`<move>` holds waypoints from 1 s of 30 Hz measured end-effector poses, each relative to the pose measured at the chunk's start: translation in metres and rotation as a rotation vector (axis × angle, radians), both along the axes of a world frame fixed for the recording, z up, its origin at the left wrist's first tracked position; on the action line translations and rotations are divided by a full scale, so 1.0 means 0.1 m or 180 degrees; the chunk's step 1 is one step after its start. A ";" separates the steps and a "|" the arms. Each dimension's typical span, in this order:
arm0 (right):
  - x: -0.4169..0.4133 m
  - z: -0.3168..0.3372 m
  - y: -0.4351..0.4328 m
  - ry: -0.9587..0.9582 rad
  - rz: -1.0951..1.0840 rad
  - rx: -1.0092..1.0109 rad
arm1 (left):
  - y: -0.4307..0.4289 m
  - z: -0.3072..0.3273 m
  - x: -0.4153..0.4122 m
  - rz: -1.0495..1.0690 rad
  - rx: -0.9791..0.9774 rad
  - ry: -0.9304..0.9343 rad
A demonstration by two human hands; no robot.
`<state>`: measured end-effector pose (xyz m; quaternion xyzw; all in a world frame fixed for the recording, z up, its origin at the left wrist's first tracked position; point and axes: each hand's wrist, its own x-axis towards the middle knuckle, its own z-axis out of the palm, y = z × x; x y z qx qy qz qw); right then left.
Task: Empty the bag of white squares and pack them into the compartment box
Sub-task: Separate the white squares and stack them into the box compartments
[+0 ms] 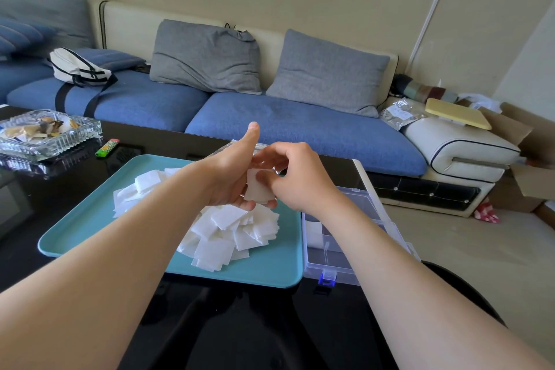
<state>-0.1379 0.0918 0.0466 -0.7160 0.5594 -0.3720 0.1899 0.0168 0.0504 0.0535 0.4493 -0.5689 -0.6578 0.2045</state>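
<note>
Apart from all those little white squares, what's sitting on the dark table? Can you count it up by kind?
Teal tray: 1
Clear compartment box: 1
Glass ashtray: 1
Lighter: 1
Total: 4
The white squares heaped on the tray overlap too much to count.

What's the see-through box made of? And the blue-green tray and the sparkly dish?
The compartment box looks like clear hard plastic: its dividers show through the walls. The tray seems smooth matte plastic, evenly teal, though coated metal is possible. The dish looks like thick glass, ridged and glinting.
</note>
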 end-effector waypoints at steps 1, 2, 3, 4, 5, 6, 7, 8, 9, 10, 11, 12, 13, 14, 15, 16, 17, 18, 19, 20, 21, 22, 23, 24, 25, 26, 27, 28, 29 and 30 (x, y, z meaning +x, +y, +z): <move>-0.01 0.00 -0.01 0.0002 -0.0021 -0.0012 | -0.01 0.00 0.00 -0.0005 -0.0004 -0.0008; -0.02 0.00 -0.02 -0.0016 -0.0061 -0.0009 | -0.02 -0.01 0.00 0.0006 0.0000 -0.0009; -0.04 0.00 -0.03 -0.0046 -0.0116 0.0009 | -0.03 -0.01 0.00 0.0031 0.0017 0.0008; -0.06 -0.01 -0.05 -0.0070 -0.0192 0.0025 | -0.03 -0.01 0.01 0.0056 0.0046 0.0053; -0.07 -0.01 -0.06 -0.0095 -0.0273 0.0033 | -0.04 -0.01 0.02 0.0076 0.0076 0.0120; -0.09 -0.01 -0.06 -0.0129 -0.0359 0.0041 | -0.04 -0.01 0.02 0.0097 0.0089 0.0191; -0.10 -0.02 -0.07 -0.0176 -0.0427 0.0047 | -0.04 -0.01 0.03 0.0124 0.0079 0.0252; -0.12 -0.02 -0.07 -0.0224 -0.0478 0.0048 | -0.04 -0.01 0.03 0.0154 0.0052 0.0298; -0.14 -0.02 -0.07 -0.0289 -0.0510 0.0053 | -0.04 -0.02 0.03 0.0187 0.0025 0.0337; -0.14 -0.01 -0.07 -0.0372 -0.0534 0.0072 | -0.05 -0.04 0.03 0.0224 -0.0001 0.0375; -0.15 -0.01 -0.07 -0.0461 -0.0549 0.0095 | -0.07 -0.06 0.03 0.0252 -0.0015 0.0405; -0.14 0.00 -0.06 -0.0537 -0.0569 0.0107 | -0.08 -0.07 0.03 0.0254 -0.0022 0.0414; -0.14 0.00 -0.06 -0.0585 -0.0593 0.0092 | -0.08 -0.08 0.02 0.0217 -0.0042 0.0403; -0.13 0.00 -0.06 -0.0619 -0.0628 0.0058 | -0.08 -0.09 0.00 0.0148 -0.0093 0.0366; -0.12 -0.01 -0.06 -0.0639 -0.0673 0.0014 | -0.08 -0.10 -0.01 0.0057 -0.0157 0.0333; -0.12 -0.01 -0.07 -0.0661 -0.0715 -0.0029 | -0.09 -0.11 -0.02 -0.0045 -0.0223 0.0306; -0.12 -0.01 -0.07 -0.0633 -0.0747 -0.0093 | -0.09 -0.12 -0.03 -0.0128 -0.0262 0.0296; -0.11 -0.01 -0.07 -0.0528 -0.0763 -0.0190 | -0.09 -0.12 -0.04 -0.0182 -0.0282 0.0291; -0.10 0.00 -0.06 -0.0348 -0.0749 -0.0293 | -0.08 -0.12 -0.05 -0.0246 -0.0323 0.0289; -0.09 0.01 -0.04 -0.0163 -0.0686 -0.0336 | -0.07 -0.11 -0.07 -0.0293 -0.0375 0.0284; -0.08 0.03 -0.02 -0.0011 -0.0562 -0.0284 | -0.06 -0.10 -0.08 -0.0292 -0.0426 0.0295; -0.06 0.04 -0.01 0.0112 -0.0409 -0.0148 | -0.06 -0.10 -0.09 -0.0234 -0.0452 0.0325; -0.05 0.04 0.00 0.0280 -0.0274 -0.0029 | -0.06 -0.10 -0.10 -0.0147 -0.0443 0.0381; -0.03 0.03 0.01 0.0487 -0.0177 0.0020 | -0.06 -0.10 -0.10 -0.0068 -0.0401 0.0439; -0.01 0.01 0.02 0.0715 -0.0143 -0.0011 | -0.06 -0.10 -0.10 -0.0019 -0.0373 0.0466; 0.00 -0.02 0.02 0.0911 -0.0140 -0.0103 | -0.06 -0.10 -0.11 -0.0019 -0.0385 0.0449; 0.00 -0.05 0.02 0.1070 -0.0172 -0.0226 | -0.05 -0.11 -0.11 -0.0041 -0.0430 0.0405; -0.01 -0.07 0.02 0.1208 -0.0226 -0.0368 | -0.04 -0.11 -0.12 -0.0066 -0.0471 0.0355; -0.02 -0.07 0.03 0.1322 -0.0299 -0.0506 | -0.02 -0.11 -0.13 -0.0082 -0.0489 0.0314; -0.03 -0.05 0.05 0.1399 -0.0360 -0.0610 | 0.00 -0.10 -0.14 -0.0096 -0.0494 0.0299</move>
